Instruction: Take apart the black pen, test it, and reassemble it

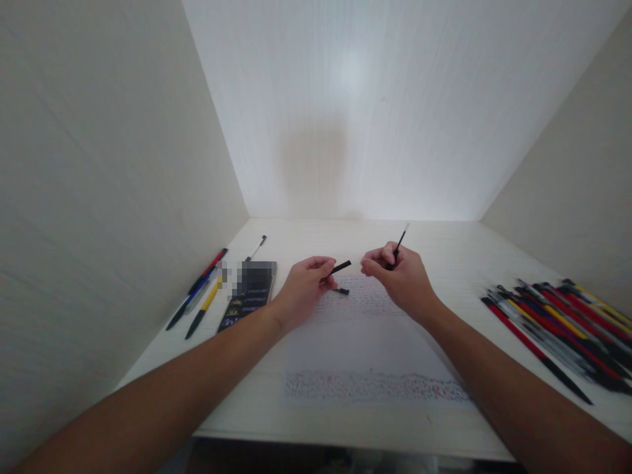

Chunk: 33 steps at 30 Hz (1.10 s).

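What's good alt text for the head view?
Two bare hands over a sheet of paper on a white desk: the left hand holds a black pen piece, the right hand a thin refill. Pens lie at right.

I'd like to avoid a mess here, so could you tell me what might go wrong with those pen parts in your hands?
1. The left hand pinches a short black piece, with another small piece just below; either could slip and roll off the desk.
2. The right hand grips a thin refill over the paper; it might bend or leave ink marks.
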Motion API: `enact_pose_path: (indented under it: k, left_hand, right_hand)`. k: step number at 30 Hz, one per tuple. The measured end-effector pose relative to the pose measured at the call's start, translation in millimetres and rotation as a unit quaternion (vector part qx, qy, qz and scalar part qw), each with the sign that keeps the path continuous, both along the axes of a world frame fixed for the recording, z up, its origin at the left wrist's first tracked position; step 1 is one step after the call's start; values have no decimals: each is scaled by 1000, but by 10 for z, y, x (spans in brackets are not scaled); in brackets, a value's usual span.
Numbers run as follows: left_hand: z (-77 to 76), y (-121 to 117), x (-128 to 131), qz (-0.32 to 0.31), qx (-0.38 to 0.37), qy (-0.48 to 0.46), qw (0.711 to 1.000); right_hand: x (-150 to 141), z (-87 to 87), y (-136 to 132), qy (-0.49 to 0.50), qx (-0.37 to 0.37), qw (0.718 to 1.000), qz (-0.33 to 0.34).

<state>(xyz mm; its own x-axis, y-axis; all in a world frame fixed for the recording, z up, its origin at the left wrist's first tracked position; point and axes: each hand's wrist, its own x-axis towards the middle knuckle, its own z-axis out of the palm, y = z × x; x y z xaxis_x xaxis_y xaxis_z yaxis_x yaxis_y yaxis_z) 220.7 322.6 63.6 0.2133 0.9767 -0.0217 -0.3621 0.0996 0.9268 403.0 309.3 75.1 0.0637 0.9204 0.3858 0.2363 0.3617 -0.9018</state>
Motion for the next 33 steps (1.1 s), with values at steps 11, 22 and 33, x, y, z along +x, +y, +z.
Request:
enact_pose_path:
  k: [11,22,33]
  left_hand:
    - [-123,52,-5,-45,9,-30,998]
    - [-67,-3,14,-53,19,-42,998]
    - [-27,-83,37,-118,20,0,993]
  right_hand:
    - [6,27,-29,-39,-9,999,8]
    - [-34,37,-69,-35,15,999,-3]
    - [-59,48,-96,-52,17,998,35]
